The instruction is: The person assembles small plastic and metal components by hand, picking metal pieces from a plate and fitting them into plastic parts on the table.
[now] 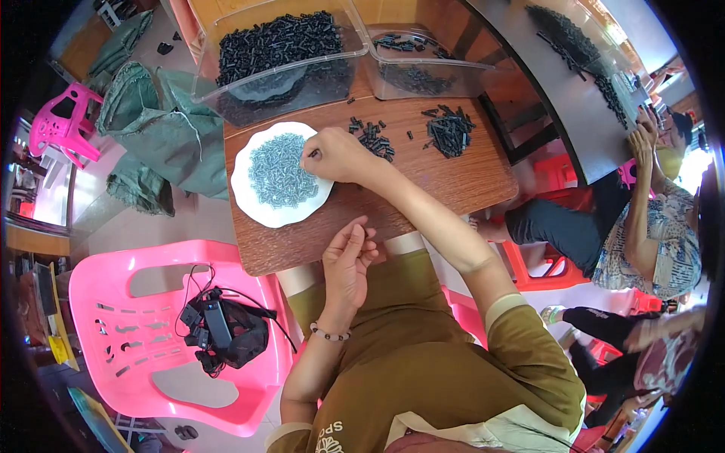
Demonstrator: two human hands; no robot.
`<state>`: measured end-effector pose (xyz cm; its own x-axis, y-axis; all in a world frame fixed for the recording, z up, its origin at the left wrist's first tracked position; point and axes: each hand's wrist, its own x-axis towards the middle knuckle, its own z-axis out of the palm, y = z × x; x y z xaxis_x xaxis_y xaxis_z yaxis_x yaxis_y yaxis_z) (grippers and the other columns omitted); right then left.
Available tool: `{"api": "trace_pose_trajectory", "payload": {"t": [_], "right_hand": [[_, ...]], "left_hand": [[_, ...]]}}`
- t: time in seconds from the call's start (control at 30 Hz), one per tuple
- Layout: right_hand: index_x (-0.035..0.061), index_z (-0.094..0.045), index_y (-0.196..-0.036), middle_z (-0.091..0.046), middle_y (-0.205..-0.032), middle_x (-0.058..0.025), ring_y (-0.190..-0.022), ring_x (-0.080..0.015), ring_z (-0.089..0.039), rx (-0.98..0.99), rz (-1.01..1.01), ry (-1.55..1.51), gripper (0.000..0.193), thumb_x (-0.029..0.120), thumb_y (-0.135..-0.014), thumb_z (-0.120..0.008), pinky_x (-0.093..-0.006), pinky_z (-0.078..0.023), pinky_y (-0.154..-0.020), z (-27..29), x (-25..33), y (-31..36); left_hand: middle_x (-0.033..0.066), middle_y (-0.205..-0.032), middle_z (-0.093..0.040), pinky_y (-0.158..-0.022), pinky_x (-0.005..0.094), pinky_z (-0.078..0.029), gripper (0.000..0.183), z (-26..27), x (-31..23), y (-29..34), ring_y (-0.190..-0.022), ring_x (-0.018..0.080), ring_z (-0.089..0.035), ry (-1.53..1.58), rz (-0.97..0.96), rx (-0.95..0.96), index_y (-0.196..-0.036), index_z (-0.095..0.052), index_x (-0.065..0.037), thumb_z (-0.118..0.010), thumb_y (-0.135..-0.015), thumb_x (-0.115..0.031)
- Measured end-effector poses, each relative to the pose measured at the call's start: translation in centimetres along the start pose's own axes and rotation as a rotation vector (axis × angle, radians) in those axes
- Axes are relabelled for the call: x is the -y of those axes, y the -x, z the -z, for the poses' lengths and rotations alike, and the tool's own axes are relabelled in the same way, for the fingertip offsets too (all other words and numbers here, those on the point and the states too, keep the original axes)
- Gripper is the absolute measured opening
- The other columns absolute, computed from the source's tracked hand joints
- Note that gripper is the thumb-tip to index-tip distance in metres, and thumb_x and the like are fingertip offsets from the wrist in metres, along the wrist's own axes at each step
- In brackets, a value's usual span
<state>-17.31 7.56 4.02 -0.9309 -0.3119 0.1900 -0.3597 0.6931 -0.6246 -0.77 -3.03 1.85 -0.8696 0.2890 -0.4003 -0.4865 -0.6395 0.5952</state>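
On the brown wooden table a white scalloped plate (243,202) holds a heap of small clear, bluish pieces (284,167). Over the plate's right side is my right hand (336,156), its fingers closed in a pinch with a small dark piece (314,153) showing at the fingertips. My left hand (349,260) is held at the table's near edge, thumb against curled fingers; what it holds, if anything, is hidden. Just past my right wrist lies a small pile of short black tube-like pieces (375,140). Another pile of longer black pieces (448,132) lies farther right.
Two clear plastic bins stand at the back: the left bin (294,98) full of black pieces, the right bin (430,81) partly filled. A pink chair (128,332) bearing black cables is at my left, near green sacks (162,128). People sit by a dark table (581,128) at right.
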Motion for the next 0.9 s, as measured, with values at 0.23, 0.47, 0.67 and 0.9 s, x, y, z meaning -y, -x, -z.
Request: {"api": "trace_pose_trajectory", "payload": {"t": [0.23, 0.47, 0.67, 0.9], "right_hand": [[0.0003, -0.065, -0.086, -0.062, -0.075, -0.004, -0.065, -0.0121, -0.054, -0.005, 0.015, -0.474, 0.011, 0.011, -0.084, -0.063, -0.0273, -0.042, -0.059, 4.9, 2.0, 5.8], [0.0025, -0.063, -0.082, -0.059, -0.079, -0.008, -0.081, -0.0254, -0.052, -0.033, 0.089, -0.306, 0.009, 0.01, -0.081, -0.066, -0.0358, -0.042, -0.073, 9.1, 3.9, 13.0], [0.0036, -0.062, -0.081, -0.056, -0.076, -0.0085, -0.079, -0.0282, -0.05, -0.074, 0.136, -0.159, 0.005, 0.008, -0.08, -0.065, -0.0371, -0.041, -0.072, 10.0, 3.3, 15.2], [0.0063, -0.061, -0.077, -0.052, -0.074, -0.0072, -0.078, -0.0279, -0.049, -0.09, 0.149, -0.123, 0.006, 0.009, -0.077, -0.066, -0.0371, -0.041, -0.07, 9.3, 2.9, 16.5]], "left_hand": [[0.0069, -0.098, -0.063, -0.068, 0.0207, -0.052, 0.034, 0.5, -2.2, -1.0, -0.075, 0.0072, -0.058, 0.127, -0.169, 0.067, -0.121, -0.054, 0.0, -0.06, -0.092, -0.017], [0.0058, -0.092, -0.062, -0.068, 0.0228, -0.051, 0.028, -1.5, -0.6, -0.8, -0.075, 0.0092, -0.057, 0.113, -0.117, 0.147, -0.113, -0.058, 0.002, -0.054, -0.095, -0.02], [0.0005, -0.079, -0.055, -0.061, 0.0207, -0.046, 0.029, -2.3, 1.2, -1.0, -0.068, 0.0065, -0.051, -0.015, -0.128, 0.31, -0.115, -0.056, 0.0, -0.048, -0.099, -0.023], [-0.0005, -0.079, -0.055, -0.06, 0.02, -0.045, 0.031, -2.4, 2.2, -0.8, -0.067, 0.0055, -0.05, -0.076, -0.11, 0.295, -0.12, -0.052, -0.002, -0.049, -0.099, -0.024]]}}
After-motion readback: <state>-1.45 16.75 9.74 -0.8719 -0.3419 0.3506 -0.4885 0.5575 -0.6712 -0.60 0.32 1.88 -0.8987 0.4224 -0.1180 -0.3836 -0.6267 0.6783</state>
